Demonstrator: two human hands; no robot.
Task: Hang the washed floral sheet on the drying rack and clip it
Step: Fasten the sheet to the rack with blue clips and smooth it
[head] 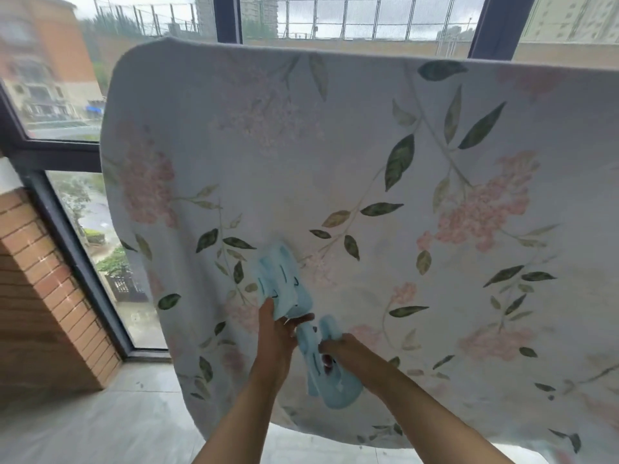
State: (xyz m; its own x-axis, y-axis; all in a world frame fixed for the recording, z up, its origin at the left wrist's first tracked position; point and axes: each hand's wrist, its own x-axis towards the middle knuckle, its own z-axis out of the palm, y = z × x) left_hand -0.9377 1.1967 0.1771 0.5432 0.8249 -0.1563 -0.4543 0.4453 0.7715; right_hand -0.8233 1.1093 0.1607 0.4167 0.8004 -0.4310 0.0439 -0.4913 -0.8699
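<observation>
The floral sheet (351, 182), pale with pink blossoms and green leaves, hangs draped over a bar that it hides, filling most of the view in front of the window. My left hand (279, 333) grips a light blue clip (279, 279) that points up against the sheet. My right hand (341, 349) holds more light blue clips (331, 383) low in front of the cloth. The two hands are close together, nearly touching. The drying rack itself is covered by the sheet.
A dark-framed window (67, 209) runs behind and to the left of the sheet. A brick wall (43, 289) stands at the lower left. Grey floor tiles (100, 423) lie below, and the sheet's lower hem hangs just above them.
</observation>
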